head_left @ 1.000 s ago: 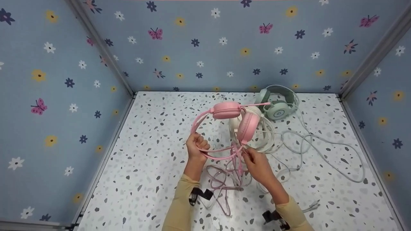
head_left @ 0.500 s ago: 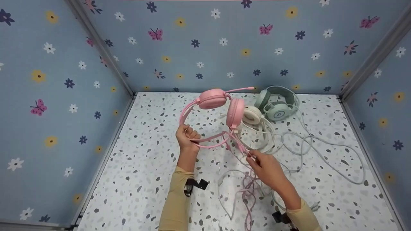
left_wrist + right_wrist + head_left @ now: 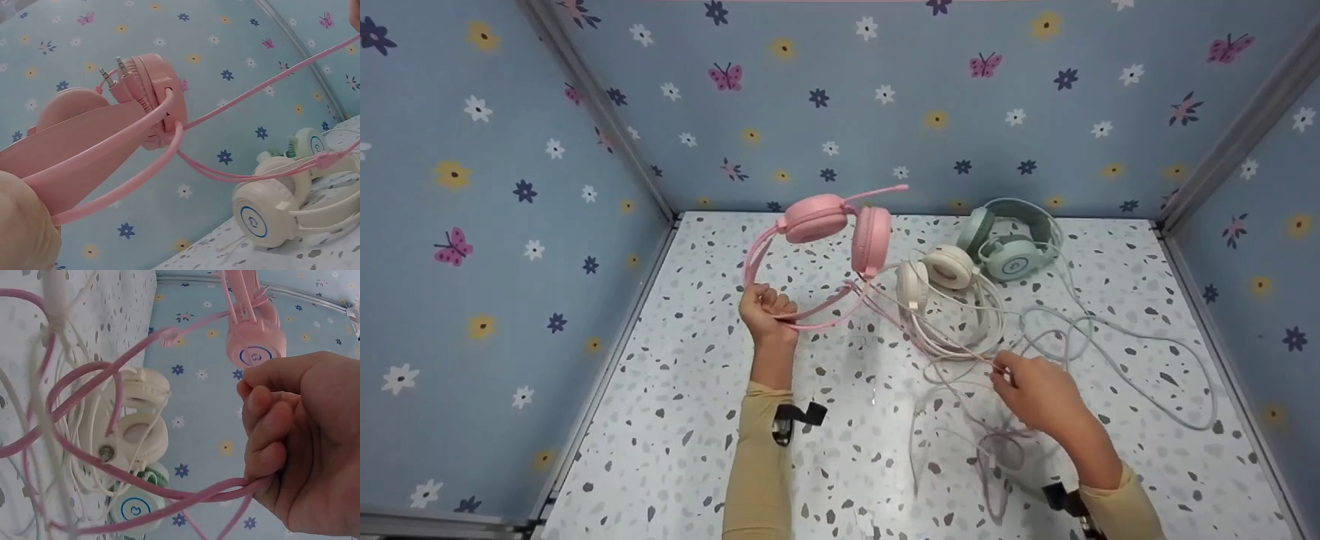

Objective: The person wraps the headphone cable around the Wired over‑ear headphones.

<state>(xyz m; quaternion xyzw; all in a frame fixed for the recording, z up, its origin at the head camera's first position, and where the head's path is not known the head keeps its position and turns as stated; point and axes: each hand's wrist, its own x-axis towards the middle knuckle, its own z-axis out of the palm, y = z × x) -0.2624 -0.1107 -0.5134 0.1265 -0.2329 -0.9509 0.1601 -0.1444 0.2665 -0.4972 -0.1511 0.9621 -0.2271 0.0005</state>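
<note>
My left hand (image 3: 767,315) grips the headband of a pink headset (image 3: 816,217), raised above the table, with its thin microphone boom pointing right. Two metal-tipped audio plugs (image 3: 115,84) show by its earcup in the left wrist view. My right hand (image 3: 1041,394) pinches the pink cable (image 3: 169,498), which runs taut from the headset. More of this cable hangs in loops below that hand. Behind the cable lies a cream headset (image 3: 949,268), its own pale cord coiled around it.
A green headset (image 3: 1011,257) lies by the back wall, touching or close to the cream one. Its pale cord (image 3: 1174,339) loops across the right side of the speckled table (image 3: 682,450). Flower-patterned walls (image 3: 840,112) enclose the back and both sides.
The pink headset and my left hand have moved left and away from me. My right hand has gone right, stretching the pink cable between them. The cream headset is uncovered.
</note>
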